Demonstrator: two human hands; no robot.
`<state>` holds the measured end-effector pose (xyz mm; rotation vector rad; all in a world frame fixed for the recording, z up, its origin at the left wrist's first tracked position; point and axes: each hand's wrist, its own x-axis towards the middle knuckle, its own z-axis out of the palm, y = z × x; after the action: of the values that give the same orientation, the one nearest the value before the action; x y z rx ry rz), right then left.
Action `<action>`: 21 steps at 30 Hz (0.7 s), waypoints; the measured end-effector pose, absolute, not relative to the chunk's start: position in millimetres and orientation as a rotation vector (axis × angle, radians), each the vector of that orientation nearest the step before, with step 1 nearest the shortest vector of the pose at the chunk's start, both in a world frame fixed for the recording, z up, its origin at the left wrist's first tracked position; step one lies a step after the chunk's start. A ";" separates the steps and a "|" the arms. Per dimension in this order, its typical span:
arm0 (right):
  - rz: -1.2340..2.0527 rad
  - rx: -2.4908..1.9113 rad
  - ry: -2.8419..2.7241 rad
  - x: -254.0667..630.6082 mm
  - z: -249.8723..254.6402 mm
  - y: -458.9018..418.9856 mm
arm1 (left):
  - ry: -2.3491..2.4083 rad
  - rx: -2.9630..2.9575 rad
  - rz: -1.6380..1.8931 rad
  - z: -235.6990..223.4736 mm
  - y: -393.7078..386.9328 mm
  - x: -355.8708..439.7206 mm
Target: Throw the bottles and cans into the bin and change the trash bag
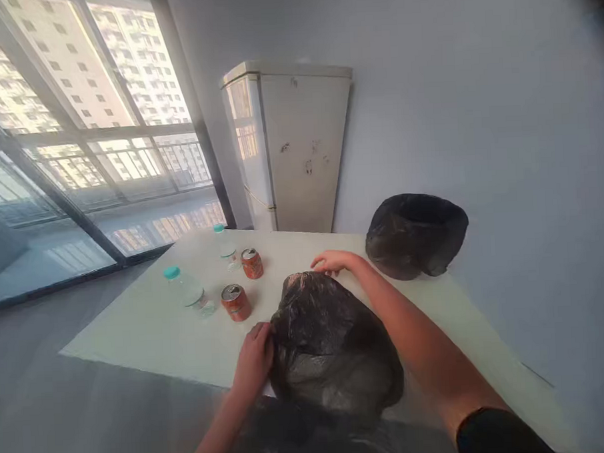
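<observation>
A black plastic bag (337, 345), puffed out and crinkled, stands at the near edge of the table in front of me. My left hand (256, 355) is closed on its left side, the fingertips partly hidden against the plastic. Past the bag's far rim, my right hand (335, 261) reaches over with fingers apart and nothing in them. Left of the bag are two red drink cans, a nearer can (236, 303) and a farther can (252, 263). Beside them are two clear bottles with teal caps, a nearer bottle (187, 289) and a farther bottle (225, 246).
A second black bag (415, 238), its mouth spread wide, sits at the table's far right by the wall. The pale table (136, 327) ends on the left above a grey floor. Behind it stand a white fridge (303, 146) and glass sliding doors (93, 149).
</observation>
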<state>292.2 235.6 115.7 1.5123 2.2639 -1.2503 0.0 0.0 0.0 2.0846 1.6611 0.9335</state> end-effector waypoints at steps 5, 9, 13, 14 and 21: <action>-1.300 1.349 2.324 250.3 101.2 208.4 | 1.673 2.103 0.960 -1.3 -2.2 2.2; -1.386 1.358 2.403 262.0 106.7 187.7 | 1.680 2.071 1.012 -4.9 -3.9 -2.8; -1.471 1.490 2.454 296.5 119.2 158.0 | 1.696 2.037 1.079 -6.1 -7.7 -7.0; -1.469 1.548 2.444 305.1 121.0 146.4 | 1.690 2.027 1.103 -4.9 -9.1 -7.1; -1.790 2.185 2.328 344.4 119.2 25.6 | 1.640 2.038 1.230 19.7 -25.4 -2.7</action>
<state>344.4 25.6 119.2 2.1851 2.3277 -1.7898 -2.7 -25.4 19.7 2.0382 1.6401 1.2297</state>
